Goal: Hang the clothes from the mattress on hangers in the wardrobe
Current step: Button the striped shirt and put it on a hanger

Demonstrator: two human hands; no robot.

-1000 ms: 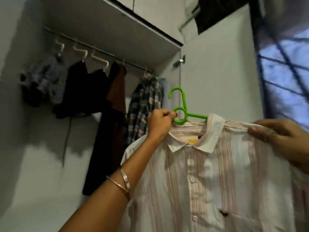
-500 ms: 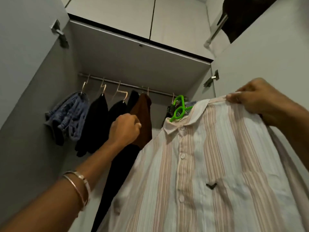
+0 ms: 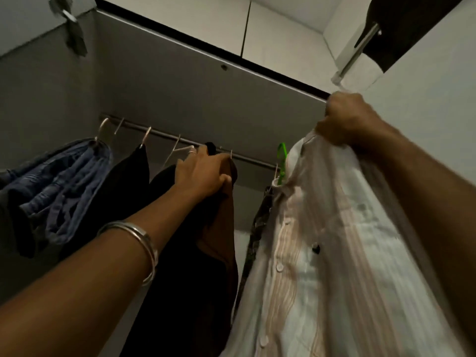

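Denim garment [image 3: 64, 186] hangs at the left end of the wardrobe rail [image 3: 164, 136], with black clothes [image 3: 128, 181] beside it. Next, the left hand [image 3: 203, 173] grips the top of a brown garment [image 3: 221, 228] on the rail, fingers curled over the cloth, bangles [image 3: 144, 243] on the wrist. Further right, a green hanger [image 3: 282, 155] pokes up just below the rail, carrying the striped shirt [image 3: 322, 253]. The right hand [image 3: 347, 119] clutches that shirt's shoulder, fingers closed round the fabric
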